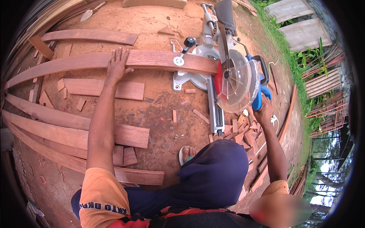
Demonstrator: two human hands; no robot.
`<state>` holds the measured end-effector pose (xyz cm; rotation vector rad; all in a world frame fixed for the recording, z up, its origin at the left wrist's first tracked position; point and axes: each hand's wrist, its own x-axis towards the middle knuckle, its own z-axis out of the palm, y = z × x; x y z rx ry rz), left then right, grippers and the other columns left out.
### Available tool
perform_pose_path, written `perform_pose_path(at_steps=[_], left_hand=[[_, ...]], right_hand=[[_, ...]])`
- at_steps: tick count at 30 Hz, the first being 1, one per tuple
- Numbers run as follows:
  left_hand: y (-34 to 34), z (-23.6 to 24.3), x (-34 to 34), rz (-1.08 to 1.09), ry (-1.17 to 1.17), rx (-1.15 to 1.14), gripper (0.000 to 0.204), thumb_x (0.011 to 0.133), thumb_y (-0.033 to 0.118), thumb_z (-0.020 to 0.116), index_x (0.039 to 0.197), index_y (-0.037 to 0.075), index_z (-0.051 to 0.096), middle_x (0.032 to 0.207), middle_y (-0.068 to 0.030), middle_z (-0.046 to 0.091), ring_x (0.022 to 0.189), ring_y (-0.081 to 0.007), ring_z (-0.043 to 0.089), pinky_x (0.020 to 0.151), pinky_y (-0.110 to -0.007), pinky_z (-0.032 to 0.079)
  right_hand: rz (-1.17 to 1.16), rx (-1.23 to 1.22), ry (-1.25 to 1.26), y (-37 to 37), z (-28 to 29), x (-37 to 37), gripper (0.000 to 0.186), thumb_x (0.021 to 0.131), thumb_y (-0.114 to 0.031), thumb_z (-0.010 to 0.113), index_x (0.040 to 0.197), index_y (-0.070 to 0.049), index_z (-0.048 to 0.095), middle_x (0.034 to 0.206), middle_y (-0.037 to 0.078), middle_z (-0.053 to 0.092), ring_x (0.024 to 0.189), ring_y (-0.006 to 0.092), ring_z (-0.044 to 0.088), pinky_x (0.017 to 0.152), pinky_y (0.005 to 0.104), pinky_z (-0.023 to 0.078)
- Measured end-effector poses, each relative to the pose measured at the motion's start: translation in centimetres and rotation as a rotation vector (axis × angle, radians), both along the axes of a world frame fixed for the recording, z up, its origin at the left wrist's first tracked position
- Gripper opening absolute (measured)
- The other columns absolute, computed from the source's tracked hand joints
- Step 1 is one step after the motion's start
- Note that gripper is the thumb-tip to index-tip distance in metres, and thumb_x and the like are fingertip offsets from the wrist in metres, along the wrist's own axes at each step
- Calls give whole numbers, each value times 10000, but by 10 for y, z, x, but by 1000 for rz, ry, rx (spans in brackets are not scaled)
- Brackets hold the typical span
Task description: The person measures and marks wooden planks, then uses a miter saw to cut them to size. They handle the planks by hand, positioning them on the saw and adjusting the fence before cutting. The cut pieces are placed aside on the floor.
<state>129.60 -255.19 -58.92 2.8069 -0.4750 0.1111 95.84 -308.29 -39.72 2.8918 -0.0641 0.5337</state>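
A long reddish-brown wooden plank (152, 60) lies across the bed of a sliding mitre saw (200, 78). My left hand (117, 66) rests flat on the plank with its fingers spread. At the saw, my right hand (265, 108) is wrapped round the blue saw handle (260, 97), partly hidden by it. The clear round blade guard (237, 89) is beside that handle, and the plank's right end meets the red part of the saw head. A black-knobbed clamp (189, 42) stands over the plank.
Several planks (131, 135) lie on the ground at the left, with a shorter board (129, 90) nearer the saw. Offcuts (247, 135) are heaped below the saw head. A trowel (91, 13) lies at the far left; a pale cord (274, 49) runs along the grass.
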Motion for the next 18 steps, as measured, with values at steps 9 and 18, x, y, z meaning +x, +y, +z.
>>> perform_pose_path(at_steps=[9,18], left_hand=[[-1,3,-4,6,8,-6,1020,797,360,844,1641,294,274,1727,-99,176,1582,-389,144,1232,-591,265],[2,0,-2,-5,-13,-33,1014,792,384,850,1634,308,292,1728,-94,179,1586,-376,135,1224,-622,258]], right_hand=[[0,17,4,-1,2,13,342,682,-56,754,1002,-64,633,972,141,620,971,367,586,891,479,424],[44,-1,-15,-6,1,25,323,727,-73,748,1031,-63,643,999,142,642,977,375,596,898,473,430]])
